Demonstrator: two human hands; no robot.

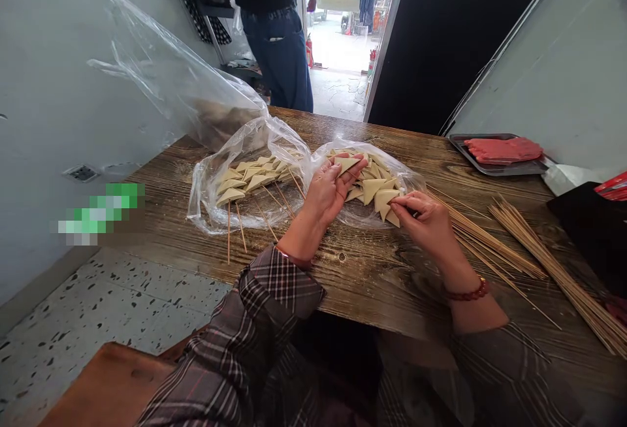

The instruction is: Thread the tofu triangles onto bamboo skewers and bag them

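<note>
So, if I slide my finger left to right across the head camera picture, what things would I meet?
Wall socket → left pile of folded tan pieces → left hand → right hand → dark tray → black object by the right edge.

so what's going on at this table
Someone in a checked shirt is handling flat, pale folded pieces. The left hand holds one folded piece, while the right hand pinches the edge of another piece at the right-hand pile. On the left, more pieces lie on a clear bag with thin sticks poking out. Loose sticks lie to the right.
</note>
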